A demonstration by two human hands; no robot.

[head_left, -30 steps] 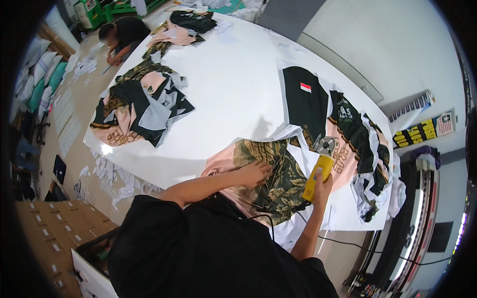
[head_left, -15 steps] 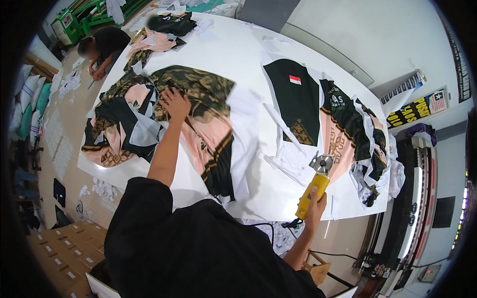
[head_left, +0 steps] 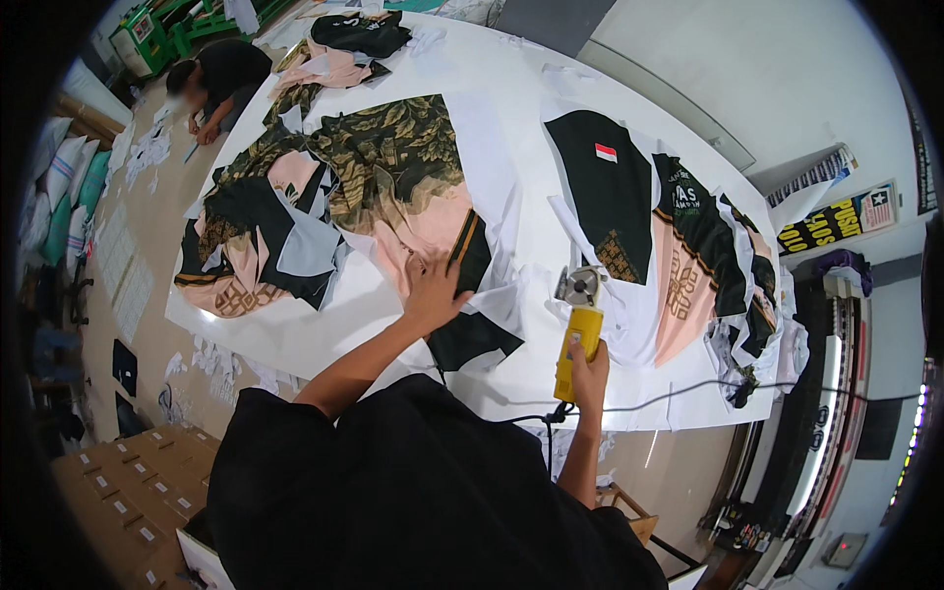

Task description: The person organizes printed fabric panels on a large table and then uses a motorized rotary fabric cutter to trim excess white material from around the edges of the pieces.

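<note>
The left hand (head_left: 435,293) lies with fingers spread on the leaf-patterned pink and black fabric panel (head_left: 398,177), which is on the white table (head_left: 339,346), while the right hand (head_left: 590,374) is closed around the yellow electric rotary cutter (head_left: 580,334), apart from this panel. In my judgement, good work needs the panel smoothed without folds, and both fingers and power cord (head_left: 557,414) well away from the blade (head_left: 584,285).

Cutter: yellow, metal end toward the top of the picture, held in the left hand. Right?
Wrong hand: the head view shows the yellow cutter in the right hand, metal end toward the top of the picture. The left hand lies on the printed cloth.
</note>
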